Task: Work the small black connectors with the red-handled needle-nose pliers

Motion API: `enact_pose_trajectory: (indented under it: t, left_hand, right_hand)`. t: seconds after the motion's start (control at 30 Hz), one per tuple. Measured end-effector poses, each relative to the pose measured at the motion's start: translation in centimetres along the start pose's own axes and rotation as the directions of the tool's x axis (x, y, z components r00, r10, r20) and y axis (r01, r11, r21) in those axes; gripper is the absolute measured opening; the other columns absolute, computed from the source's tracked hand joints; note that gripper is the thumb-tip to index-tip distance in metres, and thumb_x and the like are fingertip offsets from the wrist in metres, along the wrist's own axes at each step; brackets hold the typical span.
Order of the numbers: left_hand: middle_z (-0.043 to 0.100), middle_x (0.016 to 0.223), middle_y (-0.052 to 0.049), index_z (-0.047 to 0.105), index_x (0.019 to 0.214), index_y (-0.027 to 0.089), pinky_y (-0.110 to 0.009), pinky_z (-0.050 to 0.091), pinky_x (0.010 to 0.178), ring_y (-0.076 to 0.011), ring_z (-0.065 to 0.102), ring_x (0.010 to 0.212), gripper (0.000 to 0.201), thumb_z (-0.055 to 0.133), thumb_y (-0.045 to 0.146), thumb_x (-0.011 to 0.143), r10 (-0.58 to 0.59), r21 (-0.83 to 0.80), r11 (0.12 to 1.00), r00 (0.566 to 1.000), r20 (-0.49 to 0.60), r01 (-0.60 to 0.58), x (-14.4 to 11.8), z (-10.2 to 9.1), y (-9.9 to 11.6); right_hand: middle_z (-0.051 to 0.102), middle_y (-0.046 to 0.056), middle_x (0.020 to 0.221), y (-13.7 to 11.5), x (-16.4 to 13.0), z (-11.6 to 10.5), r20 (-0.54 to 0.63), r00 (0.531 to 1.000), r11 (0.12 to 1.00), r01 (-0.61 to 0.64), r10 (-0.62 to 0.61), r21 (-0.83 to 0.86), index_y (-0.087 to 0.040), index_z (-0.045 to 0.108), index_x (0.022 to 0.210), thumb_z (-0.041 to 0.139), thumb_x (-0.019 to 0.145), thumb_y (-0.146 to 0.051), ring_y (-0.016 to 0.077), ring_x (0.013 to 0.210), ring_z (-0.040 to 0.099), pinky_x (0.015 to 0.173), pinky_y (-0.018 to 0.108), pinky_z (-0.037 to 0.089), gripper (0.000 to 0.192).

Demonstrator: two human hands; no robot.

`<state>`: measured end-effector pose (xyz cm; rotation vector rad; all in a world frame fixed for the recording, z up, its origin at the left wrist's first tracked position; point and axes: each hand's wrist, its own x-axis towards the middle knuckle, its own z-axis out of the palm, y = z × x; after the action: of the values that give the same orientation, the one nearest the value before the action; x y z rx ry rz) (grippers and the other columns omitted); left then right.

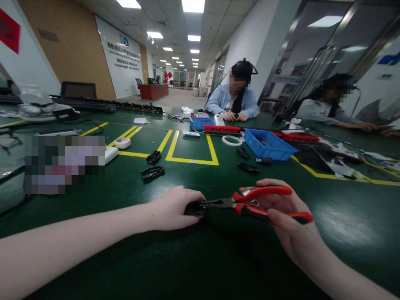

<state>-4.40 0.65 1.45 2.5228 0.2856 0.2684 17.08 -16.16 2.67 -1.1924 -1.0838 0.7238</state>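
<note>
Right grip (281, 208): closed around the red handles of the pliers (250, 203).
Left grip (176, 208): pinching a small black part (193, 208) on the green counter (218, 258).
Relation: pliers lie left-right, nose touching the part, just left of the right hand.
Further away: more black parts (152, 171), blue bin (268, 144).

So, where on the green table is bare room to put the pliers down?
Bare mat lies right of the right hand holding the pliers, below the yellow line. Another patch is inside the yellow rectangle. It is crowded around the blue bin and the black parts. The left hand pins a black part.
</note>
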Motion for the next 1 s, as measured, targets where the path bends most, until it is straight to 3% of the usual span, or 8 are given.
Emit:
enact_pose_trajectory:
  t: [0.3,0.6,1.0]
  left_hand:
    - [0.069,0.086,-0.001,0.066,0.103,0.022,-0.027,0.041,0.068,-0.0185,0.062,0.078,0.017,0.064,0.028,0.087,0.018,0.057,0.998,1.0,0.0,-0.018,-0.07,-0.03,0.21]
    - [0.07,0.09,-0.002,0.065,0.104,0.021,-0.028,0.041,0.071,-0.0194,0.063,0.079,0.019,0.064,0.029,0.087,0.017,0.069,0.997,1.0,0.021,-0.019,0.01,-0.09,0.06]
    - [0.07,0.088,-0.001,0.066,0.105,0.022,-0.029,0.041,0.071,-0.0197,0.064,0.079,0.019,0.065,0.028,0.087,0.033,0.08,0.996,0.999,0.012,-0.034,0.0,0.09,-0.11]
  right_hand:
    - [0.076,0.006,0.104,-0.13,0.24,0.55,-0.105,0.99,0.995,-0.097,0.098,0.011,-0.029,0.063,0.109,0.075,0.075,-0.044,0.0314,0.103,0.071,0.091,0.052,0.056,0.039]
    - [0.07,0.009,0.124,-0.14,0.15,0.63,-0.161,0.976,0.989,-0.147,0.143,-0.012,-0.026,0.066,0.105,0.074,0.076,-0.046,0.0354,0.116,0.064,0.1,0.057,0.05,0.037]
    - [0.076,0.008,0.107,-0.03,0.09,0.75,-0.112,0.986,0.992,-0.117,0.12,0.037,-0.028,0.063,0.106,0.075,0.076,-0.045,0.0339,0.112,0.067,0.098,0.057,0.051,0.037]
